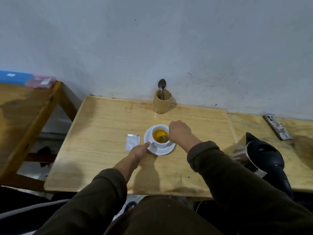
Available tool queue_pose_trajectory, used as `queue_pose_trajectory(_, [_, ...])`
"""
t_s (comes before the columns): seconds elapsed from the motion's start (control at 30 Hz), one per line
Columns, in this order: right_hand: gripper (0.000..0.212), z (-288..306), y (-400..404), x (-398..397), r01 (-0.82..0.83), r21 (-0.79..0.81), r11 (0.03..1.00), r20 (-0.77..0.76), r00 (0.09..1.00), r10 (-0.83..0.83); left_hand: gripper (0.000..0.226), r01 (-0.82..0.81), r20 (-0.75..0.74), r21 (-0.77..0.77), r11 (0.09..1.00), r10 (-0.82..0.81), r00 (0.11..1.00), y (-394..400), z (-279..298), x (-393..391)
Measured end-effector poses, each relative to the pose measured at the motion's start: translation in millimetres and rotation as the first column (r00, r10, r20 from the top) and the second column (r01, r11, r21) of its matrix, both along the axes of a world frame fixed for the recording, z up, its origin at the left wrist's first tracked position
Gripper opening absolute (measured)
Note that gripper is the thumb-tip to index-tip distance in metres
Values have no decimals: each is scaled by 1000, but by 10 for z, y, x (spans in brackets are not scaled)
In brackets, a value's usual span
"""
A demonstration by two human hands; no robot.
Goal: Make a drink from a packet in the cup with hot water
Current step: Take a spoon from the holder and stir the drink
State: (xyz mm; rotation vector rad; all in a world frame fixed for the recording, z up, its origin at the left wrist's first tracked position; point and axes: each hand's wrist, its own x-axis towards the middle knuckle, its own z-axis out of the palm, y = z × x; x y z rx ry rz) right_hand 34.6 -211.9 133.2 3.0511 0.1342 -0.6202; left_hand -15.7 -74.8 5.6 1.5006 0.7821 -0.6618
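A white cup [161, 144] holding yellow-orange liquid [159, 134] stands on a white saucer [165, 150] in the middle of the wooden table. My right hand [179, 132] hovers over the cup's right rim, fingers closed on a spoon [163, 138] whose bowl dips into the liquid. My left hand [139, 152] pinches the saucer's left rim. A small white packet [133, 141], torn along its top, lies flat just left of the saucer.
A tan holder [162, 103] with a spoon [162, 85] stands at the wall behind the cup. A steel and black kettle [259, 156] sits at the right, a phone [277, 127] beyond it. Another wooden table [25, 116] stands at the left.
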Motion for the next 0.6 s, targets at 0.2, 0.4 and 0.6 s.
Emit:
queue_pose_trajectory(0.2, [21,-6,-77,131,70,217,974,95,991,-92,74,-44,-9,-20,999,44,999,-2,-26,3])
queue_pose_trajectory(0.4, [19,-177,-114,-91,43,661,750,268,919,-289,83,-80,-33,-24,997,79,996,-16,-18,36])
queue_pose_trajectory(0.6, [24,-296,-101,-118,174,757,630,160,885,-437,83,-79,-35,24,997,80,996,-39,-44,54])
